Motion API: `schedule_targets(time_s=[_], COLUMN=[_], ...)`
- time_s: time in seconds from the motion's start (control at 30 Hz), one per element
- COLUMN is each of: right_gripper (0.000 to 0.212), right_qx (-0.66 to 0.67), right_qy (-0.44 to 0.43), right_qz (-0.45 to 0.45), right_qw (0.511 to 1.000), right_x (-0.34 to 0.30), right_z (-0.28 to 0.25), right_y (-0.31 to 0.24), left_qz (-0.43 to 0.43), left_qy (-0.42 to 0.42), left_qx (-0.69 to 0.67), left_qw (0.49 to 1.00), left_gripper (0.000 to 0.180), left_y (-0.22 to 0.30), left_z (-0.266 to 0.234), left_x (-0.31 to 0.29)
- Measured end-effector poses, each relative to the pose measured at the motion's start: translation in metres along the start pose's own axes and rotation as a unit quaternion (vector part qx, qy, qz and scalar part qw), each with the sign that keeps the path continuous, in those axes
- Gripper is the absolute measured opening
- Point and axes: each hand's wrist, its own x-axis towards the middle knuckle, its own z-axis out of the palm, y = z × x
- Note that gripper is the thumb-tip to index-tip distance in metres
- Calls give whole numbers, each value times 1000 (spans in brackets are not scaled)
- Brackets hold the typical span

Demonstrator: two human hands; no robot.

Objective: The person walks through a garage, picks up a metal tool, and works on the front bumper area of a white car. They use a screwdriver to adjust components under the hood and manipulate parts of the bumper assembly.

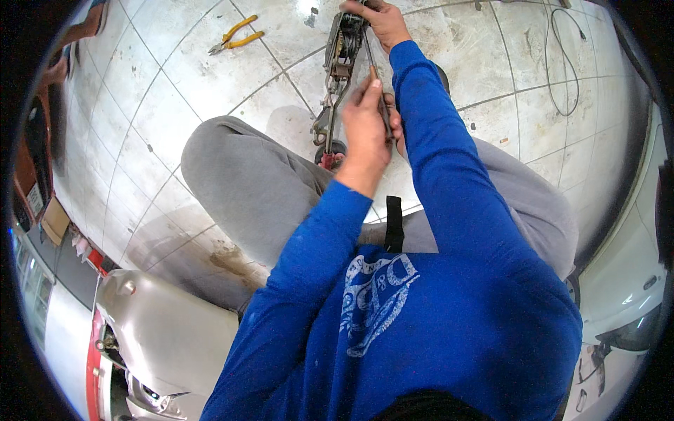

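Observation:
On the tiled floor in front of me lies a long, greasy metal mechanism (340, 63) with dark coiled or ribbed parts near its far end and a red piece by its near end. My right hand (385, 24) is at its far end, fingers closed over the top. My left hand (366, 130) is wrapped round a thin dark metal rod (371, 50) that slants up along the mechanism's right side. Whether the rod is a separate tool or part of the mechanism, I cannot make out. Left of the mechanism lie yellow-handled cutting pliers (237, 36).
A thin dark cable (577, 88) loops on the floor at the right. A silver car body panel (168, 330) stands at lower left, and a white car (632, 274) is close at the right. Reddish-brown objects (45, 133) line the left edge. My bent knees flank the work.

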Motion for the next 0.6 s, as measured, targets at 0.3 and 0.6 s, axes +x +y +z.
schedule_targets(time_s=[0.3,0.6], right_gripper=[41,37], right_qx=[-166,-58], right_qy=[9,19], right_qz=[8,6], right_qw=[986,998], right_x=[4,9], right_z=[3,4], right_y=[-10,12], left_qz=[-37,64], left_qy=[-93,-125], left_qx=[549,757], left_qw=[830,638], left_gripper=[39,40], left_y=[192,218], left_z=[-24,-12], left_x=[32,46])
